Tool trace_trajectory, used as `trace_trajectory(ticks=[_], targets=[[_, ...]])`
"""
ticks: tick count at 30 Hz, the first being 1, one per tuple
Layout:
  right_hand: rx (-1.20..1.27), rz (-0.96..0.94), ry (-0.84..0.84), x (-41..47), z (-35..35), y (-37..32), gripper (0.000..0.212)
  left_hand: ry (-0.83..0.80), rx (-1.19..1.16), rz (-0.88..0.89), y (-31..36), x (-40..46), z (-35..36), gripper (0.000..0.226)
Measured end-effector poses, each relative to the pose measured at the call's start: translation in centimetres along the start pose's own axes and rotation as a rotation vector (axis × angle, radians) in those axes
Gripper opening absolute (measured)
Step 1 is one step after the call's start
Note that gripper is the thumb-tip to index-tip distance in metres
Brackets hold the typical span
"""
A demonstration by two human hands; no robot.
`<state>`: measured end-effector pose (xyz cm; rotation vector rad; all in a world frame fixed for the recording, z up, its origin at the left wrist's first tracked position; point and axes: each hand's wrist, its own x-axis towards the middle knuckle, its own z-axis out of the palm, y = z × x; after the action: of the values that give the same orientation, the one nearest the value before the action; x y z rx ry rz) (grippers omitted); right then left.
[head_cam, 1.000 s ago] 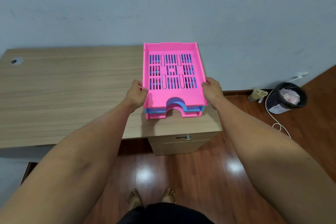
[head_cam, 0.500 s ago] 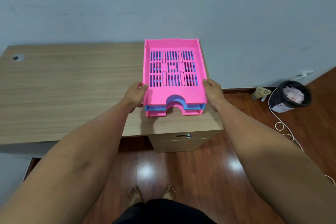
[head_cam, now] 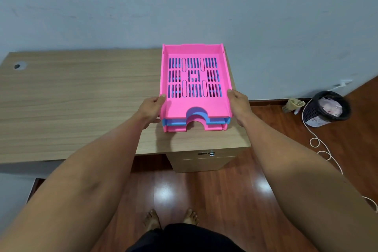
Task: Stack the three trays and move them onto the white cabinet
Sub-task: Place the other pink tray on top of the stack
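Your two hands hold a stack of three slotted plastic letter trays, nested one inside the other: a pink top tray, a blue middle tray showing only as a thin band and an arch at the front notch, and a pink bottom tray visible along its front lip. The stack sits at the right end of the wooden desktop, its front edge close to the desktop's near edge and its right side close to the right edge, near the near right corner. Whether the bottom tray rests on the wood or is raised just above it, you cannot tell from this view, though a shadow lies on the desk below its front.

Your left hand clasps the stack's left side near the front corner, thumb on the top tray's rim and fingers curled underneath, out of sight. Your right hand mirrors it on the right side, thumb on the rim and fingers wrapped round the outer wall.

Under the right end of the desktop stands a wooden drawer unit. On the wooden floor to the right, against the wall, is a black mesh waste bin with a bag inside, and a white cable snakes across the floorboards beside it. Your bare feet show at the bottom.
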<state>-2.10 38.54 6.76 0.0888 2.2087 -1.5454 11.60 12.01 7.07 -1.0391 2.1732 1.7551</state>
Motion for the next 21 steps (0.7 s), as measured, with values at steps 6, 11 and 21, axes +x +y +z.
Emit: trace_trajectory(ticks=[6, 11, 21], targets=[[-0.026, 0.002, -0.005, 0.0, -0.1, -0.2, 0.042, -0.014, -0.014, -0.014, 0.1, 0.1, 0.1, 0.056], [-0.018, 0.001, -0.002, 0.4, 0.0, -0.3, 0.041, -0.002, -0.031, -0.001, 0.0, 0.2, 0.2, 0.057], [0.18, 0.11, -0.212, 2.5, -0.8, 0.3, 0.061, -0.051, -0.247, -0.048, -0.1, 2.6, 0.7, 0.073]])
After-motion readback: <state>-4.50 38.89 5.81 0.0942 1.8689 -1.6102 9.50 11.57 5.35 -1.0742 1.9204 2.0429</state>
